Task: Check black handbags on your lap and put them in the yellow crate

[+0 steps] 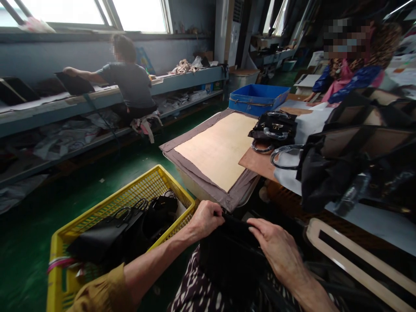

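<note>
A black handbag (229,255) rests on my lap at the bottom centre. My left hand (205,218) is closed on its top left edge, fingers curled over the rim. My right hand (274,247) grips the top right edge, fingers bent down onto the bag. To my left on the green floor stands a yellow plastic crate (143,186) holding several black handbags (130,229).
A brown board on grey cloth (217,151) lies ahead. More black bags (274,128) sit on the worktable at right beside a blue bin (258,99). One person sits at the long shelf (130,86) at left; another sits at far right (351,65).
</note>
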Demonstrator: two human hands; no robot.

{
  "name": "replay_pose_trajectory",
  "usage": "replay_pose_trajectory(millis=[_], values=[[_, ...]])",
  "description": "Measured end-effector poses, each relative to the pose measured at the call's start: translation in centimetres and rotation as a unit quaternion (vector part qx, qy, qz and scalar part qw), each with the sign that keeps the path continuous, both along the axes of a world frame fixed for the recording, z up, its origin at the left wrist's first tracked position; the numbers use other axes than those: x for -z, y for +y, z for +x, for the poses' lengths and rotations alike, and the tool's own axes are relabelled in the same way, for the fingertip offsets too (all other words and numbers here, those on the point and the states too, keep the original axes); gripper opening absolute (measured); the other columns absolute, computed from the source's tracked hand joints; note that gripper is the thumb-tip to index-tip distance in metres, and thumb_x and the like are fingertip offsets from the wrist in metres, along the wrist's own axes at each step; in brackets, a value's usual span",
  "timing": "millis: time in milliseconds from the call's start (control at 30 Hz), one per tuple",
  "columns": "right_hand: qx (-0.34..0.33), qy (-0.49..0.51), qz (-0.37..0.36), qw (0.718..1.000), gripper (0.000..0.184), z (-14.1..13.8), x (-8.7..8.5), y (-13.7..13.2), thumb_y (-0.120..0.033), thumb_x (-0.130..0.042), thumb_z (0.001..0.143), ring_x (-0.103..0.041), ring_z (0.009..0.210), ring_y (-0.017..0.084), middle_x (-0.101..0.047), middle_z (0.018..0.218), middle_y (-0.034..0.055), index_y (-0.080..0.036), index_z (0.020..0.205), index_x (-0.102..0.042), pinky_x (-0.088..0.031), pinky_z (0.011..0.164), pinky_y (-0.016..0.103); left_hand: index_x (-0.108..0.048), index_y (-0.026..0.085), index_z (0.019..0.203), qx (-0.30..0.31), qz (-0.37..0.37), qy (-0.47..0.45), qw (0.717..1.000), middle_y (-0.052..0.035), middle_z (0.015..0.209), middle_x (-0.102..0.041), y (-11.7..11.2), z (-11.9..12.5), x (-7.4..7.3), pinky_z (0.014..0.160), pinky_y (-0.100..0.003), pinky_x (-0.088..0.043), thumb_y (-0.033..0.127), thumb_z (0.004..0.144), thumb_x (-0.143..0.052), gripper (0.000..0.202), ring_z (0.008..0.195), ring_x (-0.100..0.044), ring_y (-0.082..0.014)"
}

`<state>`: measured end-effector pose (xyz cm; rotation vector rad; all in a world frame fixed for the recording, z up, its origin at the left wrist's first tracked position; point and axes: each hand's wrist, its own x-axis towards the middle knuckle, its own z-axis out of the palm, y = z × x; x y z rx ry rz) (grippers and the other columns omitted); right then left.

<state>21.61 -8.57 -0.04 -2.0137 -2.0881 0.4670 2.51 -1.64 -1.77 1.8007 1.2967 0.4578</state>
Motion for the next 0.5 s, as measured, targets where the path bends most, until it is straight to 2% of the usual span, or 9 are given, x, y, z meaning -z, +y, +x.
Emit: replay_pose_trajectory(millis=[133, 200, 300, 400, 500], values=[[-0.089, -0.099, 0.023, 0.991, 0.025, -0.4, 0.0, 0.3, -0.017, -0.049, 0.083, -0.063, 0.081, 0.021, -0.069, 0.098, 0.0052, -0.023, 0.103, -0.063, -0.047, 0.073, 0.033, -0.055, 0.013, 0.052, -0.001, -0.008, -0.001, 1.0, 0.0057, 0.048, -0.041, 0.0, 0.0, -0.2, 0.048, -0.021, -0.024, 0.015, 0.06, -0.055, 0.008, 0.051, -0.037, -0.0084], [-0.115, -0.115, 0.015, 0.987, 0.023, -0.7, 0.1, 0.5, -0.02, -0.05, 0.084, -0.064, 0.078, 0.022, -0.07, 0.094, 0.0056, -0.023, 0.103, -0.062, -0.046, 0.072, 0.034, -0.055, 0.013, 0.052, 0.0, -0.009, 0.001, 1.0, 0.0057, 0.048, -0.04, -0.1, 0.1, -0.3, 0.048, -0.021, -0.024, 0.014, 0.059, -0.056, 0.007, 0.051, -0.037, -0.0081], [-0.108, -0.102, -0.001, 0.989, 0.022, -1.3, 0.0, 1.0, -0.028, -0.049, 0.086, -0.065, 0.079, 0.022, -0.071, 0.087, 0.005, -0.024, 0.103, -0.062, -0.045, 0.068, 0.031, -0.056, 0.013, 0.053, 0.006, -0.011, 0.006, 1.0, 0.0058, 0.048, -0.04, -0.4, 0.5, -0.4, 0.048, -0.021, -0.024, 0.015, 0.06, -0.058, 0.008, 0.05, -0.036, -0.008], [-0.12, -0.103, -0.011, 0.987, 0.018, -1.9, -0.3, 1.6, -0.025, -0.05, 0.086, -0.065, 0.075, 0.023, -0.071, 0.08, 0.0043, -0.024, 0.097, -0.063, -0.042, 0.06, 0.029, -0.056, 0.013, 0.053, 0.022, -0.012, 0.002, 1.0, 0.0056, 0.048, -0.042, -0.4, 0.7, -0.4, 0.049, -0.021, -0.025, 0.016, 0.062, -0.059, 0.01, 0.05, -0.036, -0.0081], [-0.1, -0.113, -0.026, 0.988, 0.019, -2.2, -0.4, 1.8, -0.023, -0.044, 0.088, -0.066, 0.07, 0.022, -0.069, 0.071, 0.0036, -0.023, 0.087, -0.063, -0.037, 0.055, 0.027, -0.051, 0.013, 0.053, 0.084, -0.005, -0.069, 0.994, 0.0032, 0.062, -0.054, -0.1, 0.4, -0.6, 0.054, -0.02, -0.031, 0.018, 0.061, -0.065, 0.017, 0.058, -0.043, -0.0088]])
